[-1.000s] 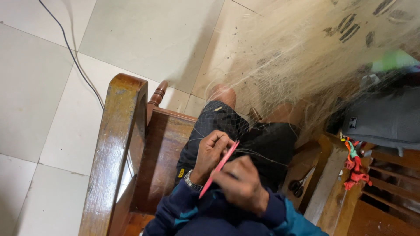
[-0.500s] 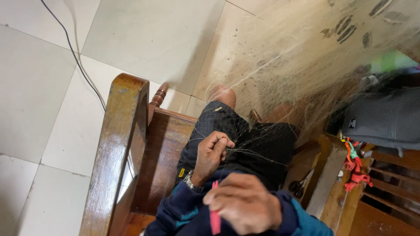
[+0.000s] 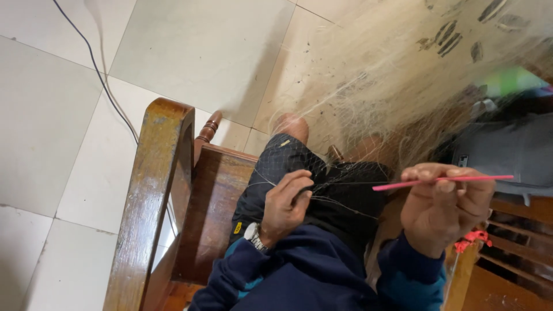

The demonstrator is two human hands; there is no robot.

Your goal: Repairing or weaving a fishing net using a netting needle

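Soft, even daylight fills the view, brightest on the pale floor tiles (image 3: 190,52). A faint grey shadow slants across them toward the wooden chair arm (image 3: 152,190), which carries a dull sheen. The fine net (image 3: 403,86) looks hazy, and the upper right corner is blurred.

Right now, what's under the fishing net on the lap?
Under the fishing net show dark shorts and a bare knee. The left hand pinches the mesh; the right hand holds a pink needle. The rest of the legs is covered.
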